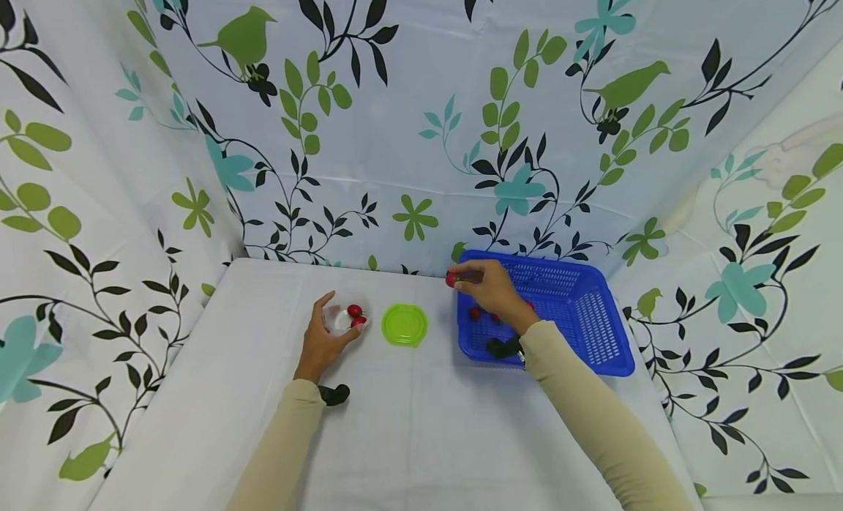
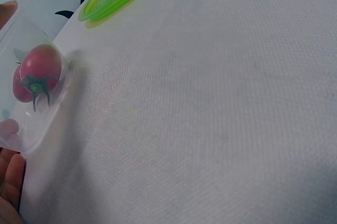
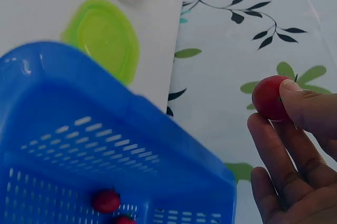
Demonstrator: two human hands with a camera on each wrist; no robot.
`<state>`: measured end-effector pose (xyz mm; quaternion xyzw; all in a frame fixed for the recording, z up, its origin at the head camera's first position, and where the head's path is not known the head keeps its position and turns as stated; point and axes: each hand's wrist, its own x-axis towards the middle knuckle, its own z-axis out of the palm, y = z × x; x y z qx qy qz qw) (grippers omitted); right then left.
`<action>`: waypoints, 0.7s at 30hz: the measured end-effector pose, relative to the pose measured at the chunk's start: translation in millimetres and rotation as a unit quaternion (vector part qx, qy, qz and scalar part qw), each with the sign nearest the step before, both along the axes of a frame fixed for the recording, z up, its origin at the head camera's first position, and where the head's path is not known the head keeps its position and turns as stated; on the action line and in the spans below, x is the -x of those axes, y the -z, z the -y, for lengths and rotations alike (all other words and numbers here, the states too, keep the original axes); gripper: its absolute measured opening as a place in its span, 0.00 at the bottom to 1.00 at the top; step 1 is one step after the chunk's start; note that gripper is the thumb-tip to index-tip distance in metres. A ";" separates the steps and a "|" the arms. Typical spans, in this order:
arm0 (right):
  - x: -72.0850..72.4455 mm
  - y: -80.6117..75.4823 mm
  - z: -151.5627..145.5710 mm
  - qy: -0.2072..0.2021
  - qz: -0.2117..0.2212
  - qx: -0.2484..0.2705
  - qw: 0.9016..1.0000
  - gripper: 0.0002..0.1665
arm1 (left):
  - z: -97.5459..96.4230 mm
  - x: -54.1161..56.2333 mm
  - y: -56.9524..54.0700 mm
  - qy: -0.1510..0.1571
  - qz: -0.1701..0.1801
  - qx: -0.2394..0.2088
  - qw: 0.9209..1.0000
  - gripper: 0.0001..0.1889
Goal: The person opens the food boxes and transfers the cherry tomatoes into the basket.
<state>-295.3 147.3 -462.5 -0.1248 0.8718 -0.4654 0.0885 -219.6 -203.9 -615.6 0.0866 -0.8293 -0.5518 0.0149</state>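
My right hand [image 1: 492, 285] pinches a red cherry tomato [image 3: 271, 97] between thumb and fingers, above the left rim of the blue basket [image 1: 612, 342]. More tomatoes [image 3: 106, 201] lie on the basket's floor. On the left, my left hand [image 1: 325, 342] holds a small clear plastic container [image 2: 37, 129] with its thumb and fingers around the sides. Inside that container are a few red tomatoes [image 2: 41, 68], one showing its green stem. Between the container and the basket a round green lid [image 1: 405, 325] lies flat on the table.
A white cloth covers the table [image 1: 408, 423]. Behind it and at both sides hangs a curtain [image 1: 408, 130] patterned with leaves and birds. The basket stands near the table's back right edge. Dark straps with small devices sit at both wrists.
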 end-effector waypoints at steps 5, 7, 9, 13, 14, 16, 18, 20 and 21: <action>0.3 3.1 -18.0 0.010 0.002 0.003 1.000 0.18 | -0.4 -0.1 0.4 0.000 0.000 0.000 1.000 0.53; -0.2 3.7 -23.9 0.014 0.001 0.003 1.000 0.18 | -0.4 -0.2 0.6 0.000 0.001 0.001 1.000 0.53; -1.0 4.2 -29.1 0.017 -0.002 -0.003 1.000 0.18 | -0.2 -0.1 0.9 0.000 0.001 0.001 1.000 0.53; -2.3 5.9 -38.1 0.030 0.001 -0.014 0.999 0.19 | -0.3 0.3 1.8 -0.002 -0.003 -0.002 1.000 0.53; -2.6 6.2 -40.3 0.033 0.004 -0.014 0.999 0.19 | -0.4 0.4 2.1 -0.002 -0.004 -0.002 1.000 0.53; -3.2 7.0 -44.7 0.039 0.010 -0.014 0.999 0.19 | -0.6 0.5 2.5 -0.003 -0.005 -0.002 1.000 0.53; -3.0 8.7 -49.1 0.044 0.014 -0.014 0.999 0.19 | -0.9 0.6 2.5 -0.002 -0.004 -0.002 1.000 0.53; -2.4 10.5 -53.1 0.047 0.018 -0.015 0.999 0.18 | -0.8 0.6 2.2 -0.001 -0.002 -0.002 1.000 0.53; -2.2 11.6 -55.0 0.048 0.020 -0.017 0.999 0.18 | -0.7 0.6 2.0 -0.001 -0.001 -0.002 1.000 0.53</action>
